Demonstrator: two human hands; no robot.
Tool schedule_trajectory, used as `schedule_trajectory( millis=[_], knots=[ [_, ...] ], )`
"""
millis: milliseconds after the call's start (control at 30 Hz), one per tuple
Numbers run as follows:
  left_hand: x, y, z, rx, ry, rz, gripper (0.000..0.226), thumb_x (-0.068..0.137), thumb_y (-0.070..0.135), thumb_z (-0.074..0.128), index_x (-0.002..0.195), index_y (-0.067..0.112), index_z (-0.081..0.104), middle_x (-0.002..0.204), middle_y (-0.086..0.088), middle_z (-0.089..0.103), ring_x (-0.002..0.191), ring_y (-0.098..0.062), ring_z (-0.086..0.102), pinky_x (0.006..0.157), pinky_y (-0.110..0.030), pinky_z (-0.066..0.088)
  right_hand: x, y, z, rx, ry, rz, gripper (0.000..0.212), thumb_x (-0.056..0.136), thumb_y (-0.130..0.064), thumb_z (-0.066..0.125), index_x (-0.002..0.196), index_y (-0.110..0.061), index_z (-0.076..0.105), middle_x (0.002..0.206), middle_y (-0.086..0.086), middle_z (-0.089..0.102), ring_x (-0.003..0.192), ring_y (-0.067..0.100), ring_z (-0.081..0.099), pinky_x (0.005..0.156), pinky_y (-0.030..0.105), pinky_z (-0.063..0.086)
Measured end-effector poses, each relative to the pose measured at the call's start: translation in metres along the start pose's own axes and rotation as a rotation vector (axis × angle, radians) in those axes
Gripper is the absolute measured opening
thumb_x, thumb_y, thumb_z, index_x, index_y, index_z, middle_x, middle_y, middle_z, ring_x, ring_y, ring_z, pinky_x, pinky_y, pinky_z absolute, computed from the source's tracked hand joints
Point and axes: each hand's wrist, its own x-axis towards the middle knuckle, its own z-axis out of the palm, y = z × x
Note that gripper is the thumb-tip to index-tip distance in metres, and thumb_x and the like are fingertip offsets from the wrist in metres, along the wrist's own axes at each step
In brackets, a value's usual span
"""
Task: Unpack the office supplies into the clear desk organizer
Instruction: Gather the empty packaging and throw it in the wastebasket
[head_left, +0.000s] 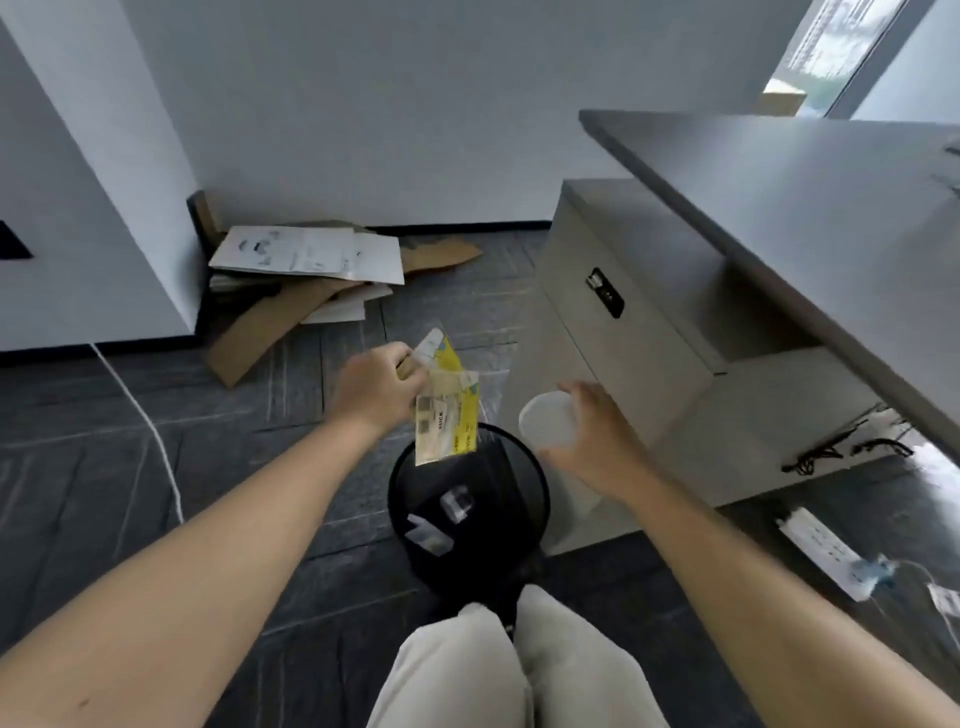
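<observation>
While my left hand (382, 387) pinches yellow packaging (448, 421) above the rim of the black bin (537, 486), my right hand (587, 441) curls round a white cup-like thing (545, 426) just beside the grey cabinet (613, 291). Dark carpet (104, 426) lies open leftward; flattened cardboard (291, 280) lies by the wall.

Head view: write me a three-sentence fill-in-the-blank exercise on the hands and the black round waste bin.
The left hand pinches yellow printed packaging above the black round ____. The right hand holds a ____ translucent plastic piece. Flattened brown cardboard lies on the ____ by the wall.

Missing words: waste bin; white; floor
</observation>
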Motion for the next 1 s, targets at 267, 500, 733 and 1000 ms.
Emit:
schedule_trajectory(
  millis=[267, 500, 733, 1000],
  knots=[
    [0.048, -0.064, 0.116, 0.398, -0.332, -0.064, 0.013, 0.091, 0.014, 0.04, 0.091, 0.006, 0.051, 0.101, -0.018, 0.062, 0.088, -0.033, 0.057, 0.065, -0.035, 0.038, 0.071, 0.052, 0.103, 0.005, -0.239, 0.069, 0.073, 0.075, -0.022, 0.069, 0.134, -0.007, 0.029, 0.137, 0.013, 0.035, 0.126, 0.028, 0.035, 0.101, 0.035, 0.032],
    [0.061, -0.107, 0.168, 0.601, -0.71, -0.057, 0.046, 0.087, 0.038, 0.051, 0.122, 0.009, 0.045, 0.124, -0.014, 0.052, 0.11, -0.032, 0.051, 0.085, -0.042, 0.045, 0.095, 0.08, 0.16, -0.072, -0.485, 0.031, 0.072, 0.083, -0.032, 0.06, 0.14, -0.01, 0.022, 0.154, 0.01, 0.011, 0.142, 0.024, 0.011, 0.113, 0.035, 0.018],
    [0.053, -0.107, 0.158, 0.789, -0.74, 0.129, 0.048, 0.09, 0.034, 0.046, 0.132, 0.011, 0.039, 0.136, -0.01, 0.046, 0.123, -0.029, 0.044, 0.095, -0.041, 0.042, 0.091, 0.077, 0.151, -0.175, -0.468, 0.031, 0.051, 0.091, -0.026, 0.047, 0.136, -0.007, 0.032, 0.147, 0.015, 0.027, 0.136, 0.03, 0.025, 0.11, 0.041, 0.029],
    [0.044, -0.029, 0.074, 0.665, -0.567, 0.182, 0.046, 0.091, 0.031, 0.043, 0.134, 0.014, 0.039, 0.144, -0.008, 0.037, 0.129, -0.028, 0.038, 0.105, -0.041, 0.036, 0.066, 0.026, 0.055, -0.228, -0.229, -0.039, 0.041, 0.09, -0.026, 0.047, 0.125, -0.005, 0.044, 0.129, 0.017, 0.045, 0.121, 0.033, 0.04, 0.101, 0.041, 0.037]
  ],
)
